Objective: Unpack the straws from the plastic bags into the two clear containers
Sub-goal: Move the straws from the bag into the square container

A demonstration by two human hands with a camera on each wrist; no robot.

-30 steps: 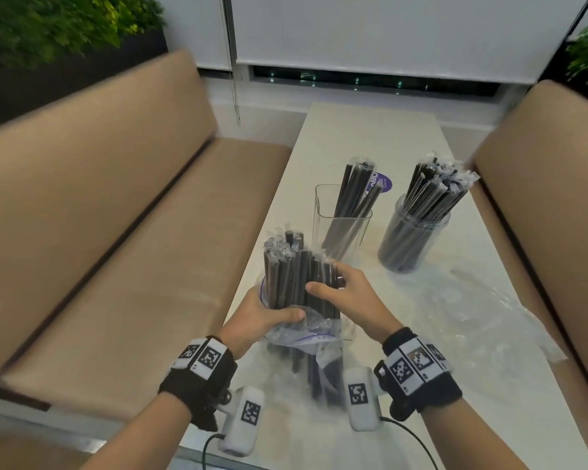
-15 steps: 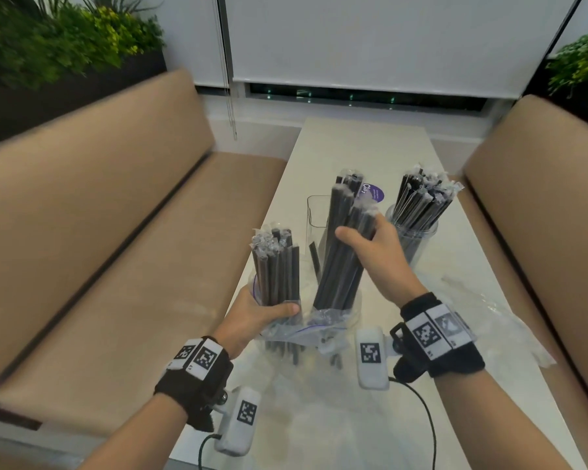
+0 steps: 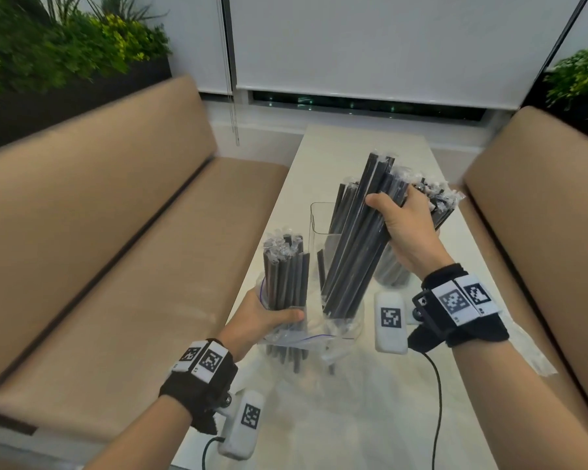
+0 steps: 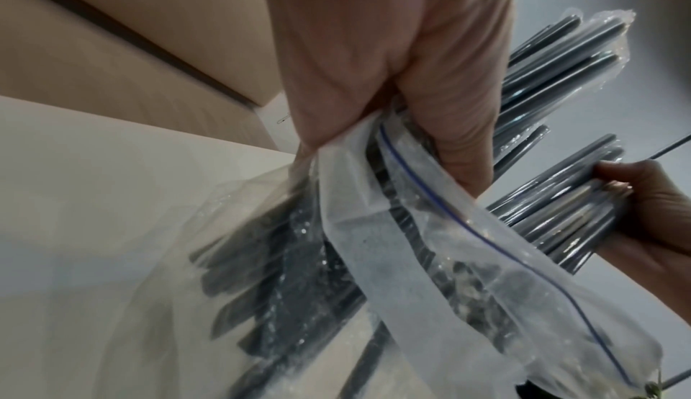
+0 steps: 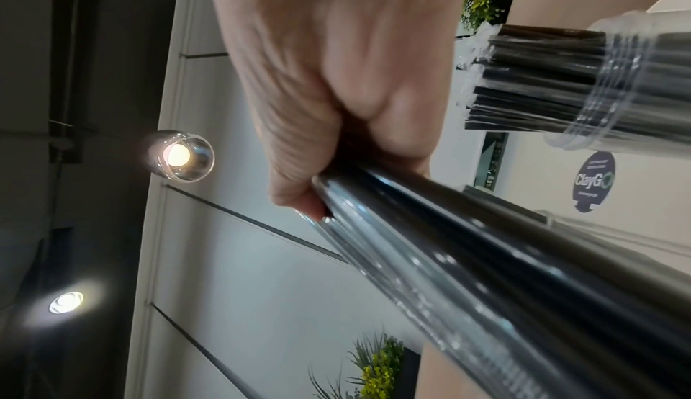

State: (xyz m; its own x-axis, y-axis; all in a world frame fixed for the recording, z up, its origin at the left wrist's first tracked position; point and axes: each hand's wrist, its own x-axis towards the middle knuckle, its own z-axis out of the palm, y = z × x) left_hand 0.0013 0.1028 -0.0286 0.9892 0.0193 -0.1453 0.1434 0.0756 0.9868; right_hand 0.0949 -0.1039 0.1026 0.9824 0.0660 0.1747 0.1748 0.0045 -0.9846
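My left hand (image 3: 269, 320) grips an open zip bag (image 3: 287, 337) near its mouth, with wrapped black straws (image 3: 286, 273) standing out of it. My right hand (image 3: 401, 225) holds a separate bundle of black straws (image 3: 350, 259), raised and tilted; its lower ends sit at the bag's mouth. Behind the bundle stands the square clear container (image 3: 316, 218) with a few straws inside. The round clear container (image 5: 617, 86), packed with straws, is mostly hidden behind my right hand in the head view. The left wrist view shows my left hand (image 4: 392, 65) pinching the bag (image 4: 411, 228).
The narrow white table (image 3: 353, 144) runs between two tan benches (image 3: 116, 266). Empty crumpled plastic bags (image 3: 530, 354) lie on the table at the right and in front of me. A round purple sticker (image 5: 594, 182) is on the tabletop past the containers.
My right hand took hold of part of the straws and pulled them up and away out of the bag, toward the containers. My left hand kept holding the bag with the remaining straws.
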